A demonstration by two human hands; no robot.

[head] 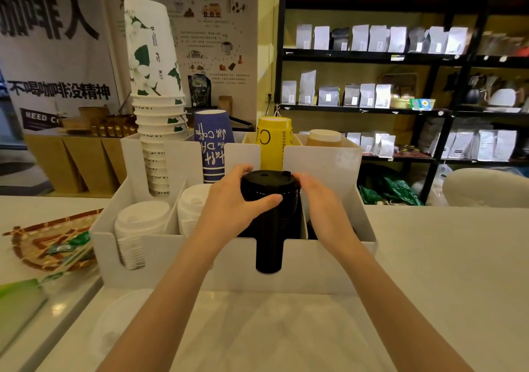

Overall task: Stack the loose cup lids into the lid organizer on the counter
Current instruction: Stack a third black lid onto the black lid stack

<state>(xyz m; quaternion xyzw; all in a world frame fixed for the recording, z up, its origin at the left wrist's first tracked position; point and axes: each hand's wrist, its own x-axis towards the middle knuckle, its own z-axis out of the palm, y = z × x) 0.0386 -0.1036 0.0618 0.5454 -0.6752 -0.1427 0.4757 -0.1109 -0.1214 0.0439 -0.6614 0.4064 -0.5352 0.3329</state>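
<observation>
A white lid organizer [323, 265] stands on the counter in front of me. A tall stack of black cup lids [269, 245] sits in its third front compartment and shows through the front slot. My left hand [232, 202] grips the top of this black stack from the left, thumb across the front. On the right side, my right hand [323, 202] touches the same stack with its fingertips at the top rim. Two stacks of white lids [140, 225] fill the compartments to the left.
Upside-down cup stacks stand in the organizer's back row: white floral [154, 91], blue [213, 145], yellow [273, 142], brown [325, 138]. A woven tray [37, 245] with packets lies at left. Black shelves [400, 56] of bags stand behind. A translucent lid [123, 323] lies on the counter at front left.
</observation>
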